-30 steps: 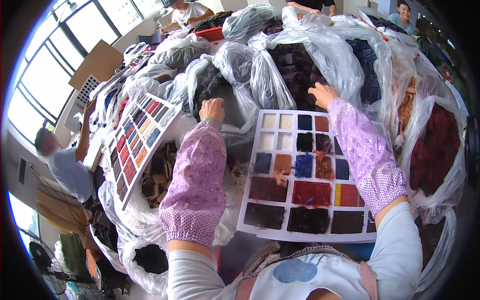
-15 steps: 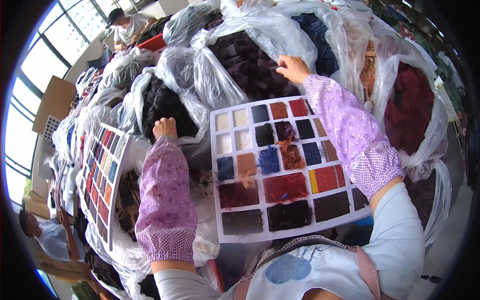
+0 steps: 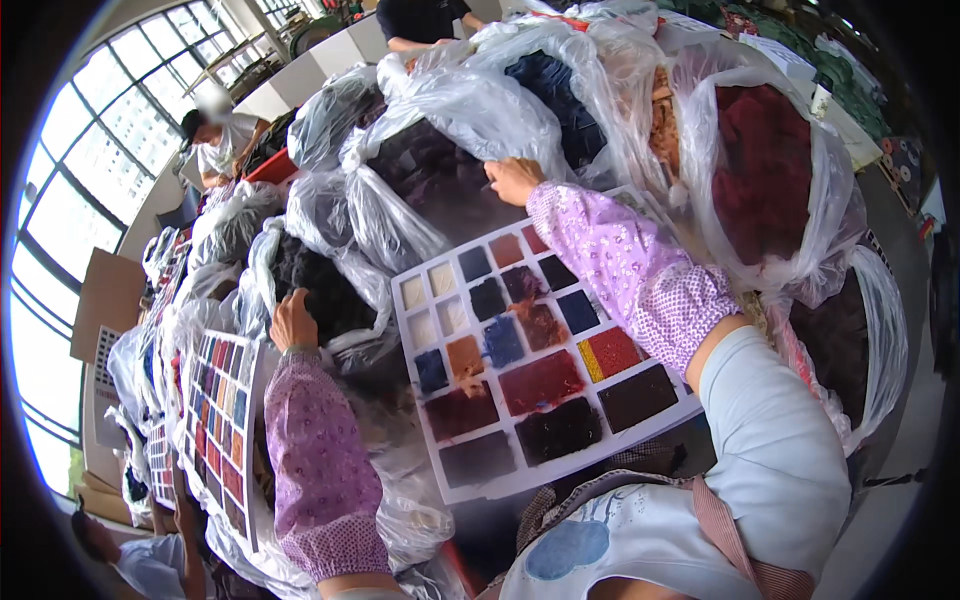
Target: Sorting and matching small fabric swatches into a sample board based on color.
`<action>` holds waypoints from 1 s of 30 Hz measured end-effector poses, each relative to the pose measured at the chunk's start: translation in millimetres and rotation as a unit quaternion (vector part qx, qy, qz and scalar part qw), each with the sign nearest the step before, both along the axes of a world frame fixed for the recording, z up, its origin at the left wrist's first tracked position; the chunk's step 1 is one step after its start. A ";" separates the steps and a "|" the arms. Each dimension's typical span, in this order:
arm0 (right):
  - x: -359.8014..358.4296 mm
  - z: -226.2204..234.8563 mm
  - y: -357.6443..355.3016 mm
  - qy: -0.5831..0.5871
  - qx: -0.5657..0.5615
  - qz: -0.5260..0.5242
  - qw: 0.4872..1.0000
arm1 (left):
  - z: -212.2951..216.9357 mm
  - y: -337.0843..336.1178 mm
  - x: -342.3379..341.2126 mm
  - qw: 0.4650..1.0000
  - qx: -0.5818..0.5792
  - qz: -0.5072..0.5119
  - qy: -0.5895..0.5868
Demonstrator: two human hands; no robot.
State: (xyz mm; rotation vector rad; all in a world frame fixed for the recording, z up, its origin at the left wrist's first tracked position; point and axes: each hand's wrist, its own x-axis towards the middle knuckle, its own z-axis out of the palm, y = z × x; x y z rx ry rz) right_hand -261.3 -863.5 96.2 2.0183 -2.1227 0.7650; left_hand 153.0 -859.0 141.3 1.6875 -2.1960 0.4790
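The white swatch card [image 3: 520, 350] lies flat across the person's lap and the bags, colour patches up, so it can be read while both arms reach past it. The right hand [image 3: 512, 180], at the card's 12 o'clock, lies on the clear plastic of the dark purple bag [image 3: 440, 170], fingers spread as if pressing or parting the film; whether it pinches anything I cannot tell. The left hand [image 3: 292, 322], at the card's 9 o'clock, rests knuckles up on the rim of the black bag [image 3: 320, 290], fingers curled into the plastic, seemingly gripping its edge to keep the mouth open. A second card [image 3: 222, 420] leans at 8 o'clock. A dark red bag [image 3: 765, 170] sits at 2 o'clock.
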 end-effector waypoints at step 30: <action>4.7 24.1 34.6 -0.096 -0.033 -0.041 0.994 | -45.8 27.4 -27.4 0.849 0.278 -0.189 0.408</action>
